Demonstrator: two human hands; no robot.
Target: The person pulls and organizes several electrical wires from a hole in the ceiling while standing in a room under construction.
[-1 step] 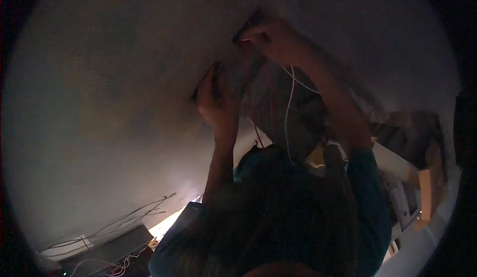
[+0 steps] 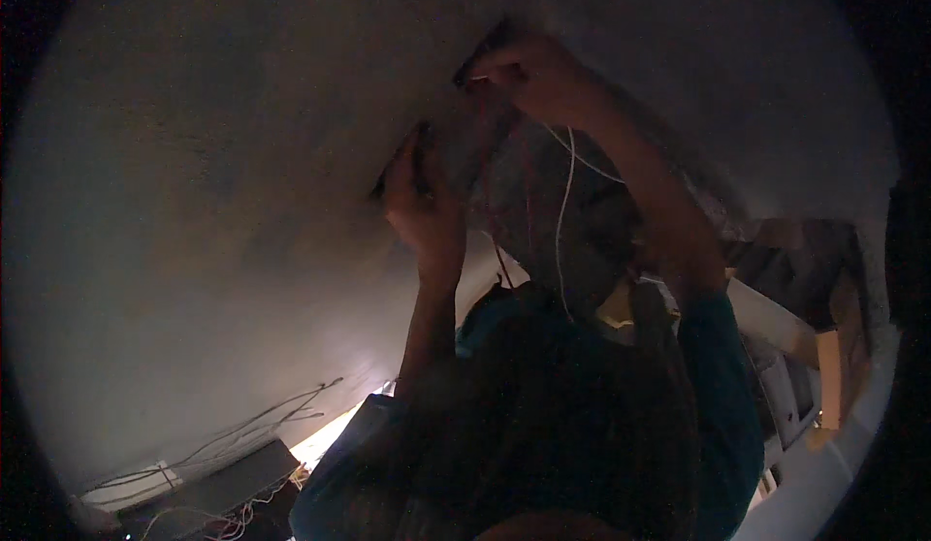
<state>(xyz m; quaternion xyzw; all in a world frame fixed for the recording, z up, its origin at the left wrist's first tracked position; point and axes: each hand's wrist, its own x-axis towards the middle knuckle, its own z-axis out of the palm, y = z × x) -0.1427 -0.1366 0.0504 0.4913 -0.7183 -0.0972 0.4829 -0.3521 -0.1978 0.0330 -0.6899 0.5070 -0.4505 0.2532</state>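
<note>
Against a dim plastered surface (image 2: 223, 173), my left hand (image 2: 424, 206) has curled fingers at a dark hole or dark piece; what they hold is too dim to make out. Higher and to the right, my right hand (image 2: 524, 80) pinches at a second dark opening or object (image 2: 490, 42), with something small and pale or red at the fingertips. Red wires (image 2: 529, 182) hang below and between the hands. Two thin white wires (image 2: 567, 202) hang under my right wrist, one running down, the other off behind my forearm.
Loose cables (image 2: 272, 415) and a dark box or panel (image 2: 213, 493) lie at lower left, beside a bright strip (image 2: 325, 434). At the right are pale shelf-like pieces (image 2: 776, 313) and a light brown upright piece (image 2: 829, 371). My teal-clothed body fills the lower middle.
</note>
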